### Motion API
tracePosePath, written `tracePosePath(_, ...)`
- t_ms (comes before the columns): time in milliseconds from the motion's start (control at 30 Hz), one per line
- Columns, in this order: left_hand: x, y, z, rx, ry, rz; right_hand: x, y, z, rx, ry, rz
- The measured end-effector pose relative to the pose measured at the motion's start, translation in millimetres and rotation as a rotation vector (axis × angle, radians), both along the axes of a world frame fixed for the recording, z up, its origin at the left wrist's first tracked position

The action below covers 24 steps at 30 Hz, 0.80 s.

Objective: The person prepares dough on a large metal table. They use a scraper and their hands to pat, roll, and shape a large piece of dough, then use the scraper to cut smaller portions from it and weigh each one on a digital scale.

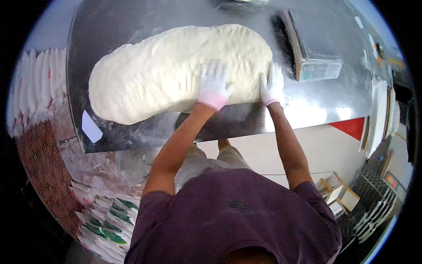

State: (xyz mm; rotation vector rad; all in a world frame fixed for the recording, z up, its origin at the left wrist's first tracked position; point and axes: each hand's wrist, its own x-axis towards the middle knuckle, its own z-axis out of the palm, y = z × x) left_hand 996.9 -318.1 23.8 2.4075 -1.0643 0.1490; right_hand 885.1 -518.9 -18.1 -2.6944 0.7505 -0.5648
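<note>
A long, thick mound of pale dough (154, 75) lies across a dark metal worktop (303, 110). My left hand (214, 83), in a white glove with a pink cuff, rests on the front middle of the dough, palm down with fingers stretched out. My right hand (272, 83), gloved the same way, lies against the dough's right end, its fingers also extended. Just right of that end is a long, boxy grey block (317, 70), dusted with flour. At the worktop's front left lies a flat white scraper-like card (91, 125).
Stacked white sacks (41, 83) stand beyond the left edge, and more white-and-green sacks (105, 224) are low at left. My legs show below the front edge. A wooden crate (345, 198), white boards (376, 114) and wire racking (365, 207) are at the right.
</note>
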Motion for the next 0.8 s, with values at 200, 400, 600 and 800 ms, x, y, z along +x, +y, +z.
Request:
tracePosePath(200,34.2,-14.9,-3.0,0.166,0.155,-0.061,-18.3,-20.6,-54.4,-0.080,0.117,-0.005)
tracePosePath(400,129.1,70.5,-14.4,0.317,-0.154,0.361,-16.2,-17.4,-44.2,-0.071,0.126,0.014)
tracePosePath(600,150.5,12.7,42.8,0.183,0.028,0.336,-55.2,-39.2,-33.1,0.045,-0.065,-0.025)
tracePosePath(800,174.2,-41.8,-11.6,0.434,-0.040,0.185,-79.9,-26.3,-48.1,0.035,0.034,-0.182)
